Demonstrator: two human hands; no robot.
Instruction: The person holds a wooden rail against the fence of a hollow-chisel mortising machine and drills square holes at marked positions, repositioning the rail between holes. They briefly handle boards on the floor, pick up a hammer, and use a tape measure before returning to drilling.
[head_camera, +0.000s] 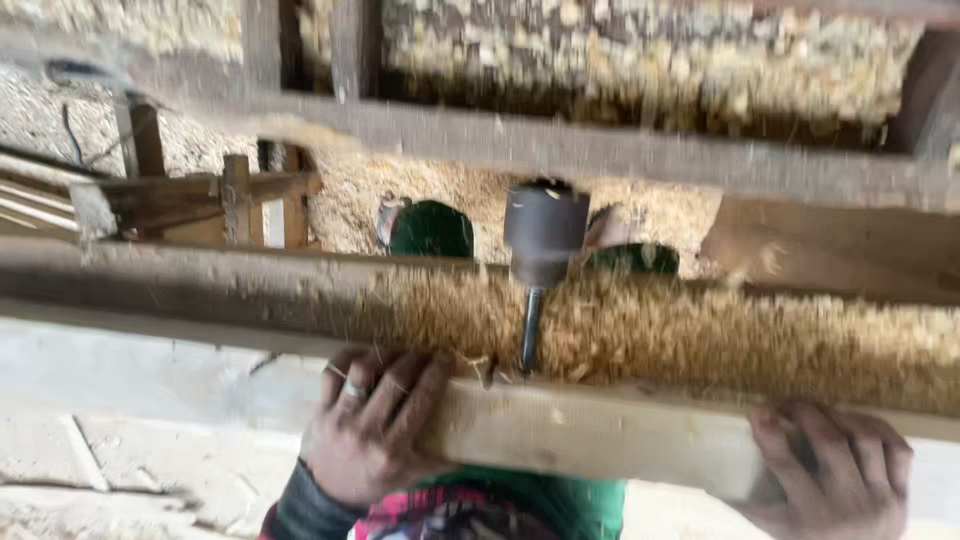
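Drill bit (530, 330) and sawdust (700, 335) above the plank (600, 435)

Two hands grip one pale wooden board: the left hand (368, 425) at seven o'clock, the right hand (835, 470) at five o'clock on the board (600, 435). One drill bit (530, 330) stands at centre, beneath one dark chuck (545, 230). One ring (355, 390) shows.

A thick layer of pale wood shavings (700, 335) lies along the machine bed. More shavings (640, 60) fill the space behind the dark wooden frame beam (600, 150) at the top. Two dark green rounded shapes (432, 230) stand behind the bed, half hidden. At the left, a small wooden frame (235, 205) of short posts stands on a floor covered with sawdust (40, 120). The picture is blurred.
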